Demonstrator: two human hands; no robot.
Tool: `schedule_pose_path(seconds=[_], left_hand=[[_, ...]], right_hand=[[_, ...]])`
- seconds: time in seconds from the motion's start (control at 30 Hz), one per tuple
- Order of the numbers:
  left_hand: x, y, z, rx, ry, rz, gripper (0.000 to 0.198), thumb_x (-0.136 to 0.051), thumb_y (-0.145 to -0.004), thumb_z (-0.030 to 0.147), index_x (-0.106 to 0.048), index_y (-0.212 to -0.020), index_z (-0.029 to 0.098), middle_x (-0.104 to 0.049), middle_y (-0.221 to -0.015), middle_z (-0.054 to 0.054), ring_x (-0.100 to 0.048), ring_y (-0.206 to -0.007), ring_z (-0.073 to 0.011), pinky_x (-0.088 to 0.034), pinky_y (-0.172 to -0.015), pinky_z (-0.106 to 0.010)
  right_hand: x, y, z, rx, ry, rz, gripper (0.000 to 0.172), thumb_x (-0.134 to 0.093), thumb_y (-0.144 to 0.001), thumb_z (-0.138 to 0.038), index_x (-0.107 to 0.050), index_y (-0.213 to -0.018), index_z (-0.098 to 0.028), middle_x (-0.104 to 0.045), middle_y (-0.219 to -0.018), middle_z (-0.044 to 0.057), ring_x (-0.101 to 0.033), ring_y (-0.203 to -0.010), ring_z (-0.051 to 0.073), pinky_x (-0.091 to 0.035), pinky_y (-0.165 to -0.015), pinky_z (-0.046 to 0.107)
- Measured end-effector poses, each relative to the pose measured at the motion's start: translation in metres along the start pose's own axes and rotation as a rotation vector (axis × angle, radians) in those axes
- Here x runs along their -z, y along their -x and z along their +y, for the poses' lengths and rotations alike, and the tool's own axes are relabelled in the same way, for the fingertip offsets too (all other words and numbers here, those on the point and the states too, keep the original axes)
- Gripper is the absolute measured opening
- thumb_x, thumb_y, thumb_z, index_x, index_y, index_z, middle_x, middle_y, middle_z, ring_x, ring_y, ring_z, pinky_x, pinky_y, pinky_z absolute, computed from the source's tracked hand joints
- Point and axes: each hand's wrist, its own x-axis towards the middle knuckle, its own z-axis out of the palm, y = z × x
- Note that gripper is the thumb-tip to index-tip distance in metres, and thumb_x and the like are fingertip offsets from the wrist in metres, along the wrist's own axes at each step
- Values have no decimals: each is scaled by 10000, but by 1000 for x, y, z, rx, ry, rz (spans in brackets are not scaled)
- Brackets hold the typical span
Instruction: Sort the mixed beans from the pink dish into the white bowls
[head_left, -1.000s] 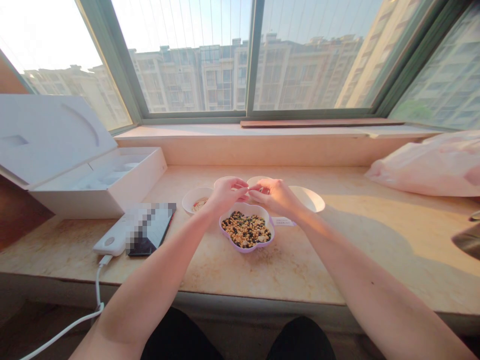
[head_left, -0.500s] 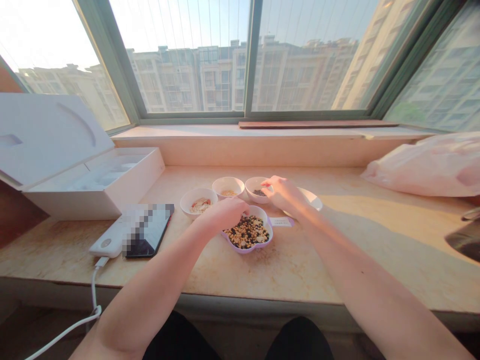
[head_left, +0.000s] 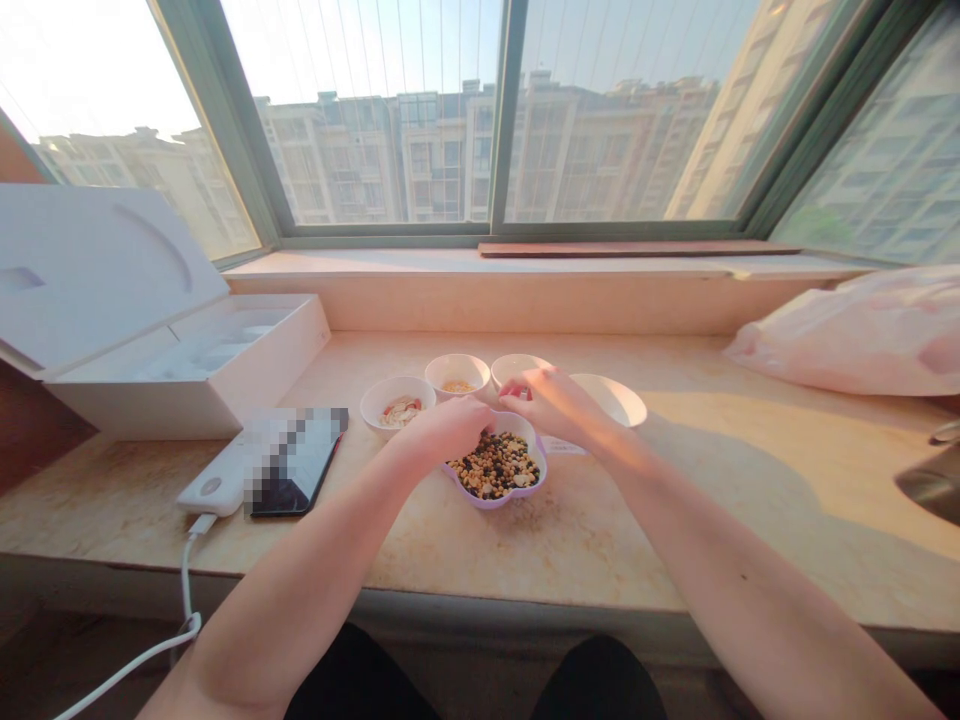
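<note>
A home, an upper-floor flat; a stone windowsill (head_left: 525,560) faces residential tower blocks (head_left: 450,150).

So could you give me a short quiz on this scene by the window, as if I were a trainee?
1. What fills the lilac-rimmed lobed dish? A) mixed beans B) water C) soup
2. True or false: a white cable runs from the white power bank.
3. Which hand is nearer the open white box?

Key: 1 A; 2 true; 3 left hand.
</note>
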Motion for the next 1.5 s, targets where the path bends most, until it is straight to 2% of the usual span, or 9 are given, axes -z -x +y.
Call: schedule_pose_path(seconds=[0.1,0.4,0.77,0.93,1.1,1.2,1.27,1.37,1.5], left_hand=[[-6,-2,0,-40,-72,-87,220,-595,-781,45,-676,-643,196,-716,-756,-68,-681,-789,-235,-493,-810,-311],[-2,0,12,-109,-216,-162,270,-525,-859,77,-723,-715,189,-733,-797,-73,-677,-781,-229,-493,-801,-309],[-4,0,14,-89,-210,-141,276,-527,-833,96,-667,-617,196,-696,-702,-67,-655,-727,-212,-481,-748,-294],[-4,-1,14,-65,-84,-79,282,-589,-817,105,-605,-550,195,-624,-601,-35,-617,-660,-186,-477,-719,-272],[5,0,12,-90,-145,-95,213,-589,-849,133,-683,-669,196,-698,-741,-41,-626,-714,-181,-472,-743,-277],[14,-3,7,-76,-166,2,210,-551,-902,167,-732,-800,198,-734,-865,-54,-643,-818,-196,-471,-788,-291],[19,-5,0,-18,-188,104,242,-515,-937,192,-733,-830,187,-731,-878,-66,-639,-850,-201,-471,-795,-296],[21,-9,-11,62,-241,224,275,-485,-964,208,-715,-818,169,-733,-923,-85,-638,-847,-201,-474,-812,-310],[20,-11,-20,116,-275,283,290,-489,-981,240,-723,-826,168,-743,-952,-108,-664,-884,-230,-479,-853,-337]], right_hand=[[1,-1,1,5,-2,-7,182,-632,-915,-287,-803,-895,-228,-768,-851,49,-672,-811,209,-447,-699,293],[4,0,-1,-37,-21,-62,159,-639,-901,-267,-793,-878,-238,-773,-877,36,-670,-901,217,-430,-674,275],[11,1,-11,-55,4,-88,179,-633,-899,-256,-790,-816,-233,-756,-814,46,-669,-907,233,-430,-664,280],[10,2,-11,-58,5,-92,180,-637,-900,-270,-789,-813,-229,-753,-820,50,-666,-843,221,-434,-656,285],[6,0,-1,-36,32,-45,187,-628,-905,-286,-802,-849,-247,-762,-851,54,-675,-892,237,-454,-674,295],[6,-1,2,-40,32,-26,177,-651,-899,-308,-818,-899,-249,-772,-879,60,-687,-839,233,-489,-710,314],[6,0,1,-20,-26,-79,171,-654,-894,-283,-821,-906,-251,-776,-857,51,-696,-795,217,-509,-718,307],[7,3,-4,38,-165,-280,178,-658,-847,-217,-825,-896,-254,-777,-829,30,-691,-713,185,-515,-647,274],[2,8,-7,132,-209,-455,222,-682,-764,-187,-831,-911,-261,-782,-884,14,-694,-750,180,-504,-618,254]])
